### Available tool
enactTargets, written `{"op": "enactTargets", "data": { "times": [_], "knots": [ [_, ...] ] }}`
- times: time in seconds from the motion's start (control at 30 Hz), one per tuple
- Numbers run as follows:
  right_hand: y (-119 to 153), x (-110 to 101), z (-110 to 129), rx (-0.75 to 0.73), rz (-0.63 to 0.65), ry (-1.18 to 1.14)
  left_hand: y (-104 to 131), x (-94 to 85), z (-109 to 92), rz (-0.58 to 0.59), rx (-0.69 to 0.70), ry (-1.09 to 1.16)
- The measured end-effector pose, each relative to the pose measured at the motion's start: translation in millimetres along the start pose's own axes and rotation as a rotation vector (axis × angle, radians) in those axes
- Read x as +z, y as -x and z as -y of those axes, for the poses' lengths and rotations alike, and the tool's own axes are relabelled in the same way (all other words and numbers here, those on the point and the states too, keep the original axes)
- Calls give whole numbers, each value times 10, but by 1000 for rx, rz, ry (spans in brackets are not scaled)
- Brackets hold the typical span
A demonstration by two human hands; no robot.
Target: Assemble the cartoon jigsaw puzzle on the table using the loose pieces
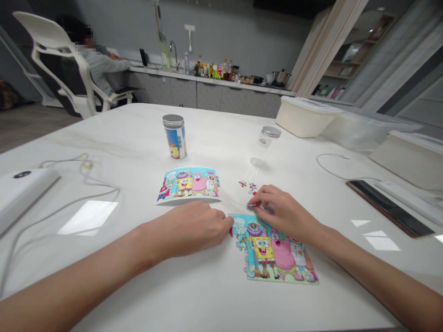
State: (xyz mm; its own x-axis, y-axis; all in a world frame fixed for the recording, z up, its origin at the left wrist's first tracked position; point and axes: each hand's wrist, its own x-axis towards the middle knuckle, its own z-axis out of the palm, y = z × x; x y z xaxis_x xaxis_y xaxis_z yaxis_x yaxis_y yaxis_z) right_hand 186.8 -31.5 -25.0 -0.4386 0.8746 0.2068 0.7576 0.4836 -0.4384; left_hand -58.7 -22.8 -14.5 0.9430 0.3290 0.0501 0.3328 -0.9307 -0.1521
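A partly assembled cartoon jigsaw puzzle [268, 253] lies flat before me, its left edge uneven with gaps. My left hand [197, 228] is closed at the puzzle's upper left edge, fingertips on a red puzzle piece [230, 231] that is mostly hidden. Above the puzzle's top edge, my right hand [282, 210] pinches a small puzzle piece [253, 205] between thumb and forefinger. Several loose pieces [242, 184] lie just beyond the right fingers. A curled picture card [190, 185] with the same cartoon characters rests beyond my left hand.
A labelled jar [175, 138] and a clear jar [265, 146] stand farther back. White bins [306, 117] line the right side, near a dark phone-like slab [387, 207]. A white device [26, 193] with cables sits left. A person [104, 67] sits at the far counter.
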Motion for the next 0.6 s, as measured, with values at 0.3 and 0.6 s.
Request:
{"op": "enactTargets", "data": {
  "times": [0.3,0.6],
  "knots": [
    [14,-84,212,170,149,-527,-73,-58,-27,-97,-305,294],
    [23,-80,250,266,198,-744,-183,-112,-82,-92,-540,1114]
  ]
}}
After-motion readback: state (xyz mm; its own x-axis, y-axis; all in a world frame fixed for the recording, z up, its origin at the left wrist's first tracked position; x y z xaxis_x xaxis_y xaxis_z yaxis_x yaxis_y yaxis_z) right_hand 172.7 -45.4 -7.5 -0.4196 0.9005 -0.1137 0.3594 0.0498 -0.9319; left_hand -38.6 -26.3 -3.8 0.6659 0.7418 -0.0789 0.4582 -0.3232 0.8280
